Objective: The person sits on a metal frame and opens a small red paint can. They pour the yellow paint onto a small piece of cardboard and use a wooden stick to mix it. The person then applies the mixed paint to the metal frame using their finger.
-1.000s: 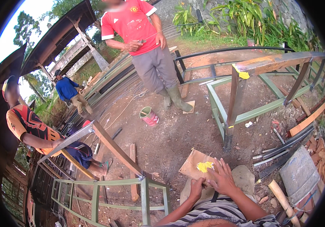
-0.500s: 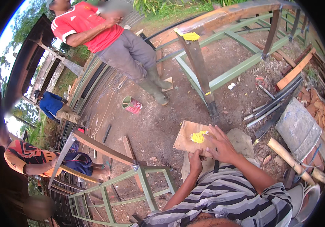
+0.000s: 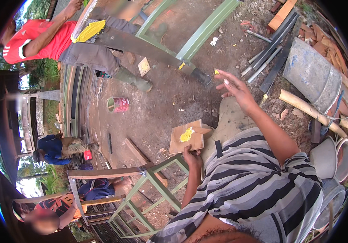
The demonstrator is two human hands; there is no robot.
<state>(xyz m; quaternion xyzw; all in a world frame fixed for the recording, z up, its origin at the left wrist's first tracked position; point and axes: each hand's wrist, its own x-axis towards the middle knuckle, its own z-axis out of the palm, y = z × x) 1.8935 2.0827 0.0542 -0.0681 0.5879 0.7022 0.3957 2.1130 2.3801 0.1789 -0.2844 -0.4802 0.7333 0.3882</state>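
Observation:
My left hand (image 3: pixel 192 156) is closed on the lower edge of a small square brown board (image 3: pixel 175 140), its thumb on top. A smeared heap of yellow paste (image 3: pixel 187 134) lies on the board, and a thin brown flap or piece (image 3: pixel 202 131) overlaps its right side. My right hand (image 3: pixel 238 92) is raised away from the board, fingers apart, with a dab of the same yellow on a fingertip. Beyond it stretches a dark brown leg (image 3: pixel 141 45) of a green metal frame (image 3: pixel 206 31), carrying a wide yellow patch (image 3: pixel 89 31) near its far end.
A person in a red shirt (image 3: pixel 40 40) stands behind the frame; two more people are at the left. A pink bucket (image 3: pixel 121 104) sits on the dirt. Another green frame (image 3: pixel 157 190) stands left of me. Poles, a grey container (image 3: pixel 313 75) and white buckets (image 3: pixel 323 160) crowd the right.
My right hand has left the board and moved up, now with yellow on a fingertip. The left hand keeps the board. My view has turned and come nearer the frame leg.

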